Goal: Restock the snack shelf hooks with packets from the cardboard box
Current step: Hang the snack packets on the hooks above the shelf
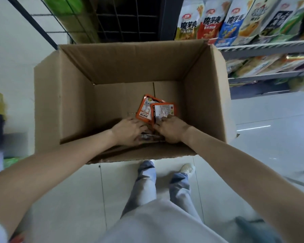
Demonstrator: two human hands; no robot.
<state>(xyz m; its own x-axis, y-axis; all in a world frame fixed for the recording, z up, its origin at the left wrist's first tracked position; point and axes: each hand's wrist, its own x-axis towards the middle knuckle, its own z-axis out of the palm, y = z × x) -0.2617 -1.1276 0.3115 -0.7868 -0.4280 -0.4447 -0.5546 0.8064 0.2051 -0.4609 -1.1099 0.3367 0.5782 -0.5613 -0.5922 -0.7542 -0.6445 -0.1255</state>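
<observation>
Orange packets (154, 111) lie on the box (74, 95) floor near its front wall, both hands' grip closing on them, left (130, 131) and right (170, 130), so lifting toward the hooks likely comes next.

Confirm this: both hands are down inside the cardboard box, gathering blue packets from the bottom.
Wrong colour. The head view shows the left hand and right hand inside the cardboard box, gathering orange packets from the bottom, not blue ones.
</observation>
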